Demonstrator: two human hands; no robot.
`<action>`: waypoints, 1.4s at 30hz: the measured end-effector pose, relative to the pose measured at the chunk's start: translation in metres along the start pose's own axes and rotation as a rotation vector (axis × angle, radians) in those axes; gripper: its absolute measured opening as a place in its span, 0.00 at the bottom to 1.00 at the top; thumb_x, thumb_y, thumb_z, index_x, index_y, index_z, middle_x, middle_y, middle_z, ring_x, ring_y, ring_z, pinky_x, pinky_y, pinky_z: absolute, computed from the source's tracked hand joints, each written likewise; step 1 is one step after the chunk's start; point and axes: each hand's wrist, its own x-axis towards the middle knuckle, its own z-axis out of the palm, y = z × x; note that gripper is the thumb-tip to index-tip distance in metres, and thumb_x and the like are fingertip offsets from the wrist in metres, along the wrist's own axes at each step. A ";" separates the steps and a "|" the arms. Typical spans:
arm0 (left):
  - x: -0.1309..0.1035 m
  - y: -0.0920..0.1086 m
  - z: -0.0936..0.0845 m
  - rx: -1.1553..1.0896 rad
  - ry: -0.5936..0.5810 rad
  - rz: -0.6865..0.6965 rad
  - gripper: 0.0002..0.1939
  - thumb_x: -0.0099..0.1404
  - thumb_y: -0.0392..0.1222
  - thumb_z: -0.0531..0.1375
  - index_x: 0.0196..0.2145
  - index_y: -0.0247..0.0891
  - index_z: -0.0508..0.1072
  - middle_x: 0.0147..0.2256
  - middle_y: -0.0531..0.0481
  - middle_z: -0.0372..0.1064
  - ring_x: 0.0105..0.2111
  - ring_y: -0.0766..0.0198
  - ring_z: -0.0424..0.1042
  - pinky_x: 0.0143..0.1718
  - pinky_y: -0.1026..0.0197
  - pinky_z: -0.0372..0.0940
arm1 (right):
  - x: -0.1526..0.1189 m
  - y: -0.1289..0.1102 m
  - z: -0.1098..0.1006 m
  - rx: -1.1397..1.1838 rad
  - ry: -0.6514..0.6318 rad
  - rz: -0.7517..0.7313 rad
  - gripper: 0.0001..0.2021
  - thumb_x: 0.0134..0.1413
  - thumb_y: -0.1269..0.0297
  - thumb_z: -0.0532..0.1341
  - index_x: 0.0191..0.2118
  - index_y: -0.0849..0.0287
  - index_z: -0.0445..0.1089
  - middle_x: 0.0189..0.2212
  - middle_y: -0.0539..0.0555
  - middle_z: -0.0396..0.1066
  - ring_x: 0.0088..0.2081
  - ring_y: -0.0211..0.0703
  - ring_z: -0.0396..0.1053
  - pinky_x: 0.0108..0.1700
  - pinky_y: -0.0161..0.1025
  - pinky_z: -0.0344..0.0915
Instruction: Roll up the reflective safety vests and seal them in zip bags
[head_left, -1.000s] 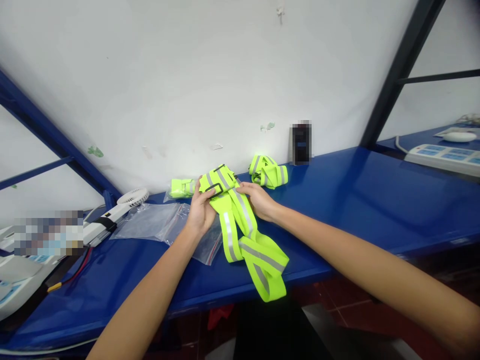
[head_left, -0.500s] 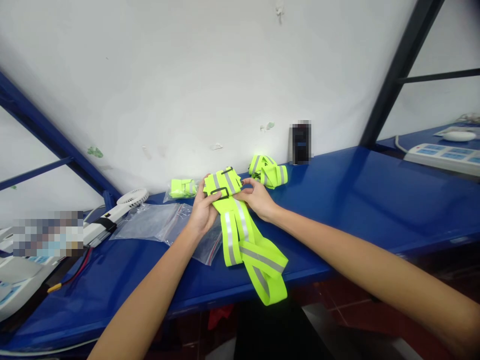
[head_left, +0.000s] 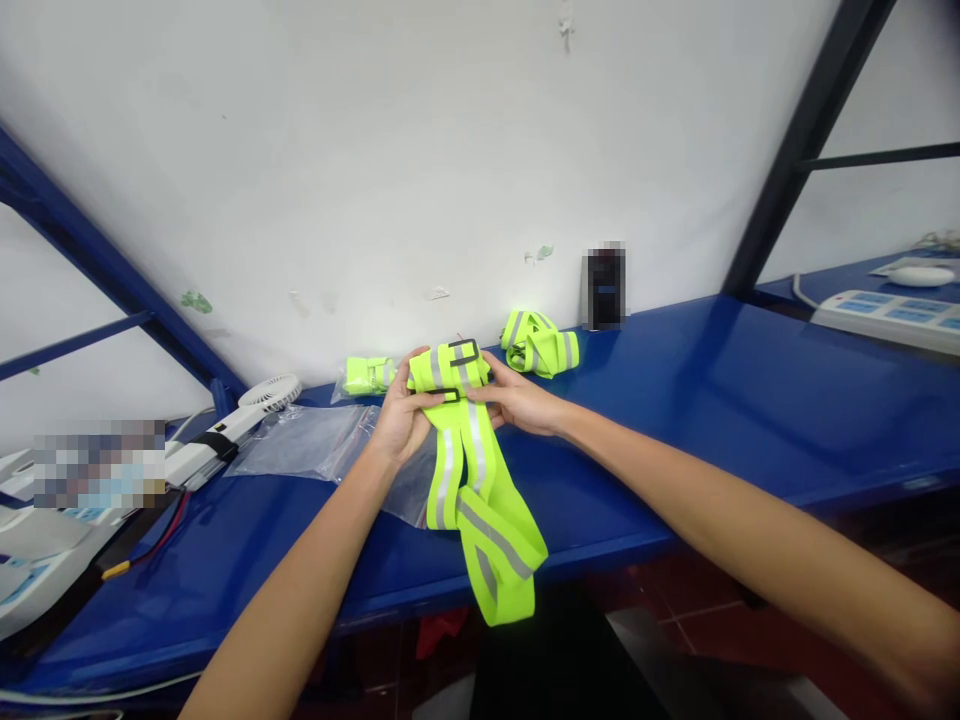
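Observation:
Between both hands is a neon yellow reflective strap (head_left: pixel 478 440) with silver stripes and black buckles, its upper part folded into a flat bundle. My left hand (head_left: pixel 403 415) grips the bundle's left side, thumb on top by the lower buckle. On the right side, my right hand (head_left: pixel 521 397) pinches the bundle, with some fingers hidden behind it. Loose loops of the strap hang down past the table's front edge. Behind the hands lie a second yellow strap (head_left: pixel 541 345), loosely coiled, and a yellow strap in a clear bag (head_left: pixel 367 376).
Clear zip bags (head_left: pixel 300 440) lie left on the blue table (head_left: pixel 675 400). Further left are a white handheld fan (head_left: pixel 270 392) and a power strip with cables. A dark blurred object (head_left: pixel 604 288) leans on the wall. Another power strip (head_left: pixel 892 312) sits at right.
The folded bundle has turned and tilted in my hands, and its upper buckle has shifted right. The hanging loops have swung left. My right hand has closed in on the bundle's right side.

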 end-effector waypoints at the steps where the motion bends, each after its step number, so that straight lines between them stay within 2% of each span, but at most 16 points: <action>1: 0.000 0.001 0.001 0.000 -0.009 -0.004 0.36 0.42 0.20 0.66 0.48 0.46 0.70 0.37 0.56 0.72 0.38 0.63 0.73 0.39 0.63 0.67 | 0.000 0.001 0.001 -0.006 0.008 -0.025 0.38 0.50 0.64 0.67 0.65 0.41 0.53 0.43 0.50 0.75 0.29 0.41 0.75 0.29 0.39 0.74; 5: -0.001 0.000 0.005 -0.009 -0.008 0.007 0.40 0.44 0.22 0.66 0.54 0.47 0.67 0.42 0.54 0.74 0.42 0.61 0.74 0.46 0.59 0.67 | 0.004 0.009 0.005 -0.015 0.097 -0.142 0.32 0.50 0.61 0.68 0.61 0.46 0.59 0.31 0.47 0.74 0.28 0.39 0.72 0.27 0.35 0.71; 7: 0.000 -0.002 0.007 -0.007 -0.005 0.007 0.34 0.47 0.26 0.67 0.52 0.44 0.68 0.43 0.50 0.75 0.44 0.59 0.75 0.48 0.56 0.68 | 0.007 0.011 0.004 -0.004 0.159 -0.183 0.29 0.50 0.60 0.68 0.58 0.47 0.61 0.29 0.46 0.72 0.27 0.38 0.71 0.27 0.34 0.69; 9: 0.001 -0.005 0.008 0.019 -0.007 -0.036 0.24 0.52 0.33 0.68 0.48 0.40 0.71 0.44 0.46 0.75 0.45 0.56 0.75 0.49 0.54 0.68 | 0.009 0.012 0.001 0.013 0.230 -0.215 0.28 0.51 0.61 0.67 0.58 0.47 0.62 0.29 0.46 0.72 0.27 0.38 0.70 0.28 0.34 0.69; 12: 0.002 -0.008 0.006 0.110 0.004 -0.153 0.13 0.58 0.43 0.66 0.40 0.35 0.74 0.41 0.42 0.77 0.43 0.54 0.76 0.45 0.54 0.70 | 0.013 0.012 -0.005 0.029 0.319 -0.235 0.29 0.51 0.61 0.67 0.59 0.47 0.61 0.30 0.47 0.71 0.28 0.38 0.70 0.30 0.35 0.71; 15: 0.001 -0.008 0.003 0.193 -0.002 -0.226 0.13 0.60 0.47 0.65 0.35 0.34 0.75 0.36 0.41 0.77 0.36 0.57 0.77 0.36 0.59 0.71 | 0.013 0.010 -0.007 0.006 0.357 -0.237 0.29 0.50 0.61 0.67 0.59 0.48 0.62 0.29 0.47 0.71 0.29 0.39 0.70 0.31 0.36 0.72; 19: 0.001 -0.009 0.000 0.257 0.008 -0.228 0.12 0.57 0.46 0.68 0.30 0.33 0.74 0.26 0.47 0.74 0.24 0.64 0.73 0.27 0.63 0.69 | 0.009 0.007 -0.002 -0.048 0.348 -0.233 0.28 0.52 0.62 0.66 0.59 0.49 0.62 0.29 0.48 0.71 0.30 0.42 0.71 0.32 0.38 0.72; 23: 0.002 -0.012 -0.003 0.255 0.029 -0.237 0.10 0.57 0.43 0.67 0.27 0.33 0.74 0.23 0.48 0.72 0.21 0.64 0.71 0.25 0.62 0.68 | 0.004 0.002 0.003 -0.117 0.285 -0.257 0.27 0.54 0.63 0.64 0.59 0.50 0.61 0.31 0.49 0.73 0.31 0.43 0.72 0.34 0.39 0.72; 27: 0.001 -0.016 -0.002 0.234 0.042 -0.238 0.09 0.57 0.42 0.66 0.26 0.33 0.74 0.23 0.48 0.73 0.19 0.64 0.69 0.22 0.62 0.64 | 0.007 0.003 0.000 -0.153 0.247 -0.351 0.24 0.51 0.65 0.65 0.55 0.50 0.66 0.44 0.51 0.75 0.46 0.46 0.72 0.48 0.42 0.71; 30: -0.003 -0.014 0.002 0.197 0.018 -0.246 0.08 0.56 0.41 0.65 0.32 0.34 0.74 0.26 0.47 0.74 0.23 0.60 0.73 0.26 0.60 0.68 | 0.011 0.005 -0.004 -0.177 0.261 -0.395 0.23 0.49 0.67 0.66 0.52 0.50 0.69 0.47 0.51 0.74 0.53 0.47 0.69 0.54 0.43 0.68; 33: -0.007 -0.006 0.006 0.104 -0.064 -0.307 0.16 0.56 0.44 0.64 0.42 0.34 0.74 0.34 0.42 0.77 0.31 0.55 0.77 0.28 0.58 0.71 | 0.013 0.004 -0.007 -0.191 0.275 -0.433 0.21 0.47 0.68 0.66 0.50 0.51 0.71 0.48 0.50 0.75 0.52 0.47 0.70 0.56 0.43 0.66; 37: -0.009 0.003 0.005 0.040 -0.195 -0.428 0.29 0.59 0.61 0.62 0.49 0.35 0.72 0.40 0.36 0.76 0.33 0.52 0.77 0.25 0.58 0.70 | 0.011 0.002 -0.008 -0.215 0.262 -0.443 0.17 0.46 0.70 0.63 0.45 0.53 0.75 0.48 0.50 0.75 0.52 0.46 0.71 0.56 0.42 0.65; 39: -0.008 0.003 0.004 0.049 -0.169 -0.438 0.32 0.60 0.65 0.60 0.50 0.36 0.71 0.40 0.37 0.76 0.31 0.54 0.76 0.26 0.57 0.70 | 0.011 0.003 -0.009 -0.191 0.243 -0.396 0.17 0.46 0.72 0.61 0.44 0.53 0.76 0.47 0.50 0.76 0.50 0.45 0.71 0.54 0.42 0.66; 42: -0.004 -0.001 0.004 0.066 -0.072 -0.397 0.27 0.62 0.61 0.59 0.49 0.36 0.72 0.37 0.40 0.76 0.28 0.56 0.75 0.28 0.56 0.71 | 0.011 0.002 -0.008 -0.045 0.166 -0.278 0.21 0.43 0.73 0.58 0.45 0.54 0.76 0.45 0.51 0.77 0.49 0.46 0.72 0.52 0.44 0.68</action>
